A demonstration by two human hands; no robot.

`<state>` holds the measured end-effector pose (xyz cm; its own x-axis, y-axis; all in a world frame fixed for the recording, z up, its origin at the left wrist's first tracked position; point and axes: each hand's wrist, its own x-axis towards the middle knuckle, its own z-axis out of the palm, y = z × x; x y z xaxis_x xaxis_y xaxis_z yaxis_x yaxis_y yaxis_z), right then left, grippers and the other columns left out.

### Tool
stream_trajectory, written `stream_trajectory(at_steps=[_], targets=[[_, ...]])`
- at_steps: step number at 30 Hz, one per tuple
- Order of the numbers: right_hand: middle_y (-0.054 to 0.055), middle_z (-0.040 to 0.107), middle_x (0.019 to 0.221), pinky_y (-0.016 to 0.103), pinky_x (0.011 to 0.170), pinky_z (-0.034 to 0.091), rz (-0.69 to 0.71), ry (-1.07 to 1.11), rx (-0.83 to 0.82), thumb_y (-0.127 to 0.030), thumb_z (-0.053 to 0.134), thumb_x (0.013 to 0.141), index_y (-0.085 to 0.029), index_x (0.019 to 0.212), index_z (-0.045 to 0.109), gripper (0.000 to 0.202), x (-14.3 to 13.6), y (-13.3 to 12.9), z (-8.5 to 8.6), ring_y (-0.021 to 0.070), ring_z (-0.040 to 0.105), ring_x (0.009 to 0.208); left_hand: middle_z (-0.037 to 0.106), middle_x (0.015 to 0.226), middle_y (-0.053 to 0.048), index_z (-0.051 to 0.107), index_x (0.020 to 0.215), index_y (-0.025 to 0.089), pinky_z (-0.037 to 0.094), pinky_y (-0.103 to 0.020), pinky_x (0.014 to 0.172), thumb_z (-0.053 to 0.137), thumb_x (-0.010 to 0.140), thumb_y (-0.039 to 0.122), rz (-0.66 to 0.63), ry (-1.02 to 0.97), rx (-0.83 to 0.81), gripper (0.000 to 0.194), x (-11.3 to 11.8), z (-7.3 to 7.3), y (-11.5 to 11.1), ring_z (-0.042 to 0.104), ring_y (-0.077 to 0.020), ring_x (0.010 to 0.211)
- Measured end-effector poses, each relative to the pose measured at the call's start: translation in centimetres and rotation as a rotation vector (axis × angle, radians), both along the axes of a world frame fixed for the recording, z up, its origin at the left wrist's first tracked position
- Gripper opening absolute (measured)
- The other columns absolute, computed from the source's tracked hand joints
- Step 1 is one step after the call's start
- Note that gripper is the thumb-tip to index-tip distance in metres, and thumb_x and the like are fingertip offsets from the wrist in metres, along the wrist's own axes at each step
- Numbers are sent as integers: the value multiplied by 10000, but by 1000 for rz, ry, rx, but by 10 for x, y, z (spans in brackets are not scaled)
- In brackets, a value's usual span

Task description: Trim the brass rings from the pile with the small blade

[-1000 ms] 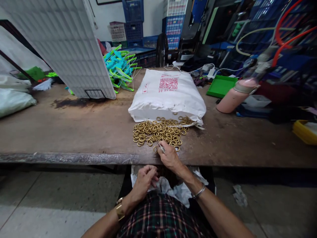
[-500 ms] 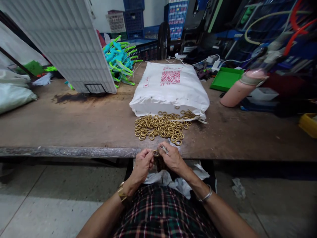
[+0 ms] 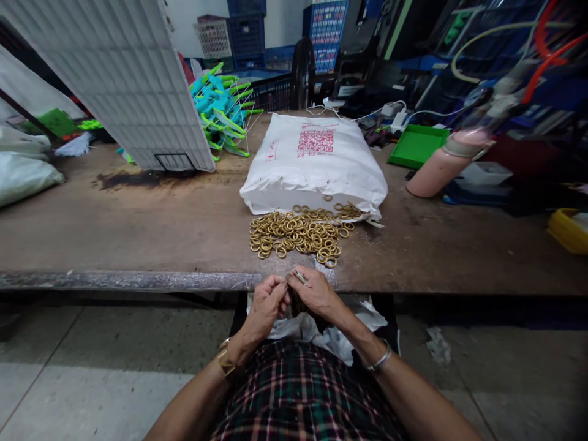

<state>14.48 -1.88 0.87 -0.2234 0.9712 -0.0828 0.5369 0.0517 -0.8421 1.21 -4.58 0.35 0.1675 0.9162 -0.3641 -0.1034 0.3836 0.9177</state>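
My left hand (image 3: 267, 305) is closed in a pinch, its fingertips meeting those of my right hand just in front of the table edge. What the left fingers pinch is hidden now. My right hand (image 3: 316, 295) is closed around a small silver metal tool (image 3: 301, 277); its kind is too small to tell. Below the hands, dark brownish pieces and crumpled white plastic (image 3: 301, 331) lie on my lap. Just beyond the hands, a pile of gold-coloured rings (image 3: 298, 233) is spread on the table (image 3: 184, 239), at the open mouth of a white sack (image 3: 316, 165).
A white ribbed panel (image 3: 133, 86) stands at the left, beside turquoise and green plastic pieces (image 3: 223, 116). To the right are a green tray (image 3: 418, 147), a pink bottle (image 3: 434, 168) and a yellow bin (image 3: 567, 231). A pale bag (image 3: 27, 177) lies far left.
My hands have drawn closer together, and the gold ring edge that showed between them is now covered. The silver tool has shifted slightly left. The ring pile looks unchanged.
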Motion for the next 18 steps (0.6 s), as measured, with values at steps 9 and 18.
stream_trajectory(at_steps=[9,18], targets=[[-67,412,524,192,487,298,-12,171,-68,-330,404,801,-175,634,476,239,1,-2,-3,72,362,498,503,581,43,462,716,165,280,-161,377,613,675,476,-10,-226,-75,348,0,3,-3,401,-38,418],[-41,480,561,203,526,320,-59,43,25,-307,364,821,-192,686,483,214,3,-4,1,96,433,534,507,589,38,452,707,170,301,-165,382,630,665,465,7,-279,-55,347,0,6,-5,410,-44,428]])
